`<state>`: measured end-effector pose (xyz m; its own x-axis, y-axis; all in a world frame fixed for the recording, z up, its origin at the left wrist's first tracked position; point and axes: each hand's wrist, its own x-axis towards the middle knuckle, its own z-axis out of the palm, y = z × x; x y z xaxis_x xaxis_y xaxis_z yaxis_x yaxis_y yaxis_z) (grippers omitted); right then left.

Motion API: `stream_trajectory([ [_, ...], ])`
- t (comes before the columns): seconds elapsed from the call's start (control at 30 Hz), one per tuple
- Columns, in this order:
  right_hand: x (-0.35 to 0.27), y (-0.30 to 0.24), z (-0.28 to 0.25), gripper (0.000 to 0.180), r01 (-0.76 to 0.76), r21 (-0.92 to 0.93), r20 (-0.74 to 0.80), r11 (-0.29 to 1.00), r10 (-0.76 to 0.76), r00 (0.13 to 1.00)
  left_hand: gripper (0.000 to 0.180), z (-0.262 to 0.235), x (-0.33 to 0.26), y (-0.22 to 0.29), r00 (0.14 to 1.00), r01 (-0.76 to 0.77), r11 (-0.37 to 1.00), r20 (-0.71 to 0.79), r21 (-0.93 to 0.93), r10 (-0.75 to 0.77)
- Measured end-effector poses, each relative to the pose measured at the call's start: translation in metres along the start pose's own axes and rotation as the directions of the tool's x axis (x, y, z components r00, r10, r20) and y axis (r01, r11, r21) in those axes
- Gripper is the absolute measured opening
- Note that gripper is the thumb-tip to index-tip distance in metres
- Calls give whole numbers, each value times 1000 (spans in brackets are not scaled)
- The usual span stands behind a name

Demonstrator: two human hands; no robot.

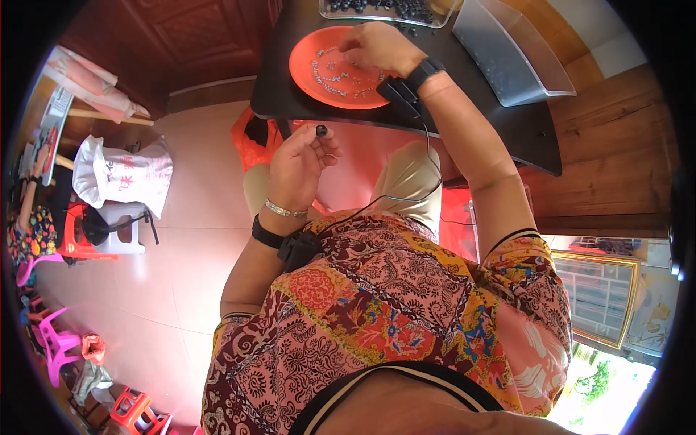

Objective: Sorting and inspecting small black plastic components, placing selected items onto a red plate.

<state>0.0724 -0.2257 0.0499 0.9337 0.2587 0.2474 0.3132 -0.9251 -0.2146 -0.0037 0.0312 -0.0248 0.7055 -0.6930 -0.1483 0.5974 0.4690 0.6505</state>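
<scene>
left hand [299,161] holds black piece [321,131], right hand [383,49] above orange plate [301,67].

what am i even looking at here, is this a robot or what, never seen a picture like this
No robot: these are a person's own two bare hands. The one picture comes from a wide fisheye camera worn on the head, looking down, so straight edges bend near the rim and the patterned shirt fills the lower part.

On the dark table are an orange-red plate scattered with tiny pieces, a clear tray of small dark pieces, and a clear plastic bin.

The left hand holds a small black piece at its fingertips. The right hand is over the plate; whether it grips anything is too small to tell.
</scene>
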Motion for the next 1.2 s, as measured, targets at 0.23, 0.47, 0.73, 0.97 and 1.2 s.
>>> stream_trajectory([
  [0.23, 14, -3, 2, 25, -84, 29, 171, 996, 77, 982, 22, -1, -3, 2, 1000, 1, 1000, -12, -8, -1],
  [0.47, 5, -17, -10, 20, -156, 147, -17, 977, 161, 987, 22, 11, 7, 14, 999, -26, 999, 44, 22, 25],
  [0.73, -69, -60, -34, 16, -34, 867, -95, 497, 233, 968, 23, 36, 13, 17, 986, -78, 996, 151, 43, 71],
  [0.97, -107, -87, -24, 10, 39, 953, -102, 301, 195, 976, 25, 52, 17, 4, 980, -55, 996, 196, 68, 41],
  [1.2, -121, -89, -10, 7, 66, 949, -126, 308, 178, 976, 24, 55, 18, -5, 979, -42, 995, 204, 94, 22],
])
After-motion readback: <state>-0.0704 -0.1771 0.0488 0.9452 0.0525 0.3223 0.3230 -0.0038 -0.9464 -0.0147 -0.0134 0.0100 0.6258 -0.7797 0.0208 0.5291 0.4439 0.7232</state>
